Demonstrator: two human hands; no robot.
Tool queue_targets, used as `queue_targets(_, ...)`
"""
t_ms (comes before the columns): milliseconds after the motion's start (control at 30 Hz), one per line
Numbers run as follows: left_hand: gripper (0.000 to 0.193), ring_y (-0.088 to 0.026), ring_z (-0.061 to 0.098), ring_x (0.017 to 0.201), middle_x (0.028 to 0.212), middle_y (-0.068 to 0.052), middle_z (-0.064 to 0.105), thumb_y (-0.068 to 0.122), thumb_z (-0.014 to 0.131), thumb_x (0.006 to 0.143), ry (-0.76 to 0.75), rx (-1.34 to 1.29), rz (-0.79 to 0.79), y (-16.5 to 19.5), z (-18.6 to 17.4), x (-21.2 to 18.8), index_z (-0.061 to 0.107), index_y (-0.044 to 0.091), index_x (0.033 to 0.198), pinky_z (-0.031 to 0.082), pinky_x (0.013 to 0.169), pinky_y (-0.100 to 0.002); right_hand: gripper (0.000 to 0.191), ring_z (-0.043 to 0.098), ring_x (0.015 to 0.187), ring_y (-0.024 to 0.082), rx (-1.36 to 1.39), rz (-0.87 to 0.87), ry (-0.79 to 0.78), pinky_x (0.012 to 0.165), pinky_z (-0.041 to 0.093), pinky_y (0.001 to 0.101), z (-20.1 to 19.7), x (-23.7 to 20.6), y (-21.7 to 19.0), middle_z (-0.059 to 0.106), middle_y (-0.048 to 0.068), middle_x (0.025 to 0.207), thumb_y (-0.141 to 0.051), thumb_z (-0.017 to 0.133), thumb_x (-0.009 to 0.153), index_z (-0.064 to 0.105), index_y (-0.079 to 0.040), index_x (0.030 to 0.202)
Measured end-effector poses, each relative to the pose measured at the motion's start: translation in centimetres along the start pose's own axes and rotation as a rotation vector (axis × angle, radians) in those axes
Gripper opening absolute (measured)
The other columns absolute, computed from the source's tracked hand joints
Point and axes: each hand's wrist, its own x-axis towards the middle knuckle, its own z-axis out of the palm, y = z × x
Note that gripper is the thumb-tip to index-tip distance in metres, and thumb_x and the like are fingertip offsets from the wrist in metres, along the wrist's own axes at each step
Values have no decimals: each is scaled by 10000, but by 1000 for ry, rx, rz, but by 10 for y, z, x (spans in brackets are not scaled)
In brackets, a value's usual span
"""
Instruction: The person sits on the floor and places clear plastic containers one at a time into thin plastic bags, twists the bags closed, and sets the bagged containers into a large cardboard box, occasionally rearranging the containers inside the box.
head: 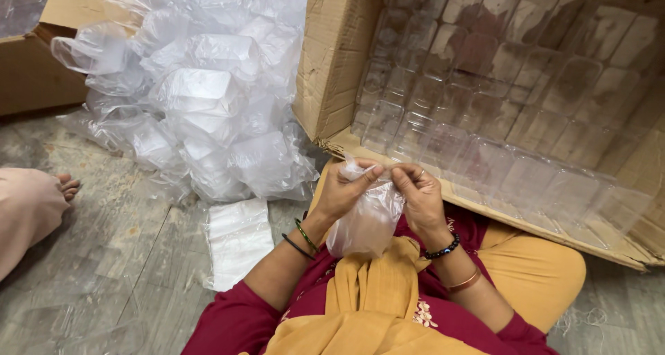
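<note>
Clear plastic: a small bag (366,220) with a pale container inside hangs between both hands, above the lap. Left hand (339,189) and right hand (419,196) are closed, each pinching the bag's mouth at the top, thumbs nearly touching. Just beyond the hands a cardboard box (339,57) lies on its side, lined with clear trays (499,112). Left of the hands sits a heap of bagged containers (208,92), with a flat stack of bags (237,241) on the floor

The small bag (367,220) is showing clear, faintly milky plastic. Left of it, the flat stack of bags (237,238) is showing white. Above it, the carton (337,57) is showing plain brown, its trays (499,112) colourless. The floor (104,258) is showing mottled grey.
</note>
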Motion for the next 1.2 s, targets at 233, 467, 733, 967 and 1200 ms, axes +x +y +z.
queue_targets(233, 158, -56, 610, 752, 794, 4, 669, 135, 722, 992, 9, 324, 134, -8, 5, -6, 711, -5, 920, 519, 669, -222, 102, 605, 873, 58, -55, -14, -133, 774, 494, 216, -4, -7, -4, 701, -9, 1033, -104, 682, 987, 711, -16, 1031)
queue_targets(467, 173, -15, 613, 781, 855, 68, 704, 210, 707, 952, 13, 13, -59, -17, 2, 0, 749, 47, 991, 506, 689, -207, 149, 530, 740, 39, 190, 119, -3, 672, 470, 217, -15, -7, 24, 634, -42, 856, -149, 681, 1056, 653, -65, 936)
queue_targets(733, 393, -44, 443, 663, 695, 66, 513, 287, 686, 1071, 48, 294, 84, -31, 9, -2, 594, 31, 787, 372, 567, -238, 99, 600, 883, 51, -12, 49, 44, 811, 509, 230, -18, -19, 23, 686, -13, 995, -137, 655, 1008, 680, -44, 1028)
queue_targets(967, 174, 1, 587, 764, 821, 111, 689, 249, 662, 966, -41, -68, -185, -21, 19, 1, 693, 83, 925, 482, 708, -192, 100, 669, 837, 130, 249, 102, 28, 785, 563, 295, -12, -15, 4, 693, 52, 924, -155, 593, 1050, 596, -68, 1001)
queue_targets(1200, 425, -18, 430, 692, 734, 87, 505, 337, 587, 1128, -89, 133, -64, -46, 17, -3, 637, 40, 827, 367, 579, -222, 108, 641, 787, 97, 256, 169, 52, 734, 558, 259, -23, -19, 12, 678, 34, 905, -180, 569, 1065, 573, -89, 1004)
